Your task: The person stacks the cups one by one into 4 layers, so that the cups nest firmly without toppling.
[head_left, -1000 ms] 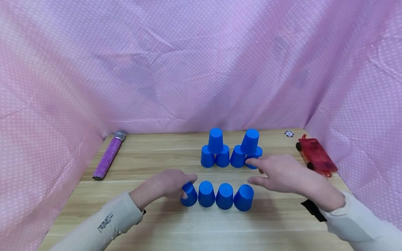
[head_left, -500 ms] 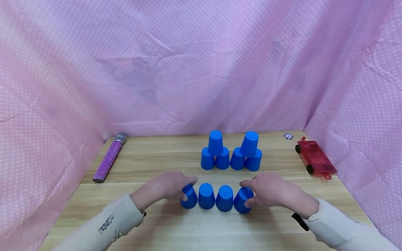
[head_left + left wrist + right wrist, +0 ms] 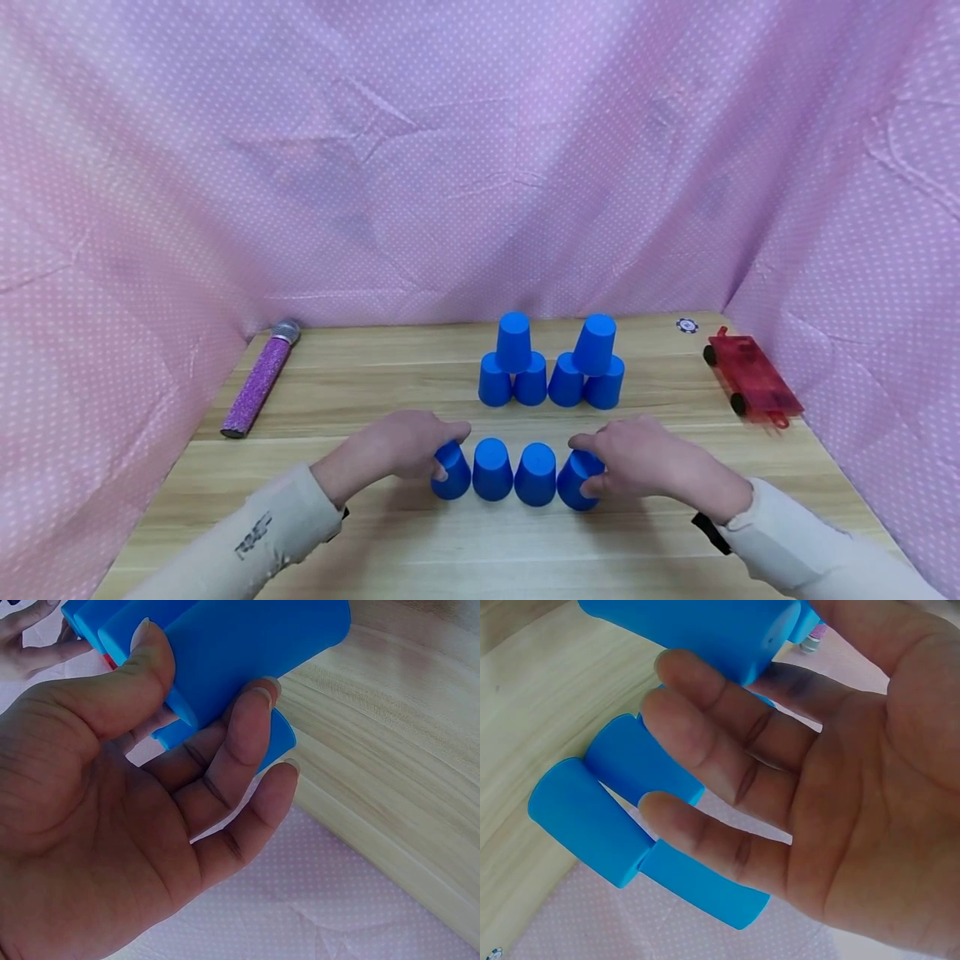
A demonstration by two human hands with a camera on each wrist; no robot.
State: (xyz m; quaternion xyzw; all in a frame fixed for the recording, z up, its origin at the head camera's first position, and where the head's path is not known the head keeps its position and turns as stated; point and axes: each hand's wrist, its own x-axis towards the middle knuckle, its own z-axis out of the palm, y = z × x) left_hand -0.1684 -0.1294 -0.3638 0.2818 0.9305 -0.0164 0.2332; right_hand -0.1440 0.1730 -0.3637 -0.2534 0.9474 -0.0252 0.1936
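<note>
Upside-down blue plastic cups stand in a front row. My left hand (image 3: 412,444) grips the leftmost cup (image 3: 453,475), its thumb on the near side and fingers round the far side; in the left wrist view those fingers curl against the cup wall (image 3: 262,649). At the other end, the rightmost cup (image 3: 574,481) sits between the thumb and fingers of my right hand (image 3: 643,460). The right wrist view has the fingers along that cup's side (image 3: 697,630), with the thumb mostly out of frame. Between the hands are two more cups, a left one (image 3: 492,471) and a right one (image 3: 536,477).
Behind the row stand two small pyramids, each with one cup on two: a left top cup (image 3: 513,343) and a right top cup (image 3: 595,346). A purple glitter microphone (image 3: 258,385) lies left. At right are a red toy cart (image 3: 753,375) and a poker chip (image 3: 687,326).
My right hand has come down and left from beside the right pyramid to the rightmost front cup and holds it. The left hand has stayed on the leftmost cup.
</note>
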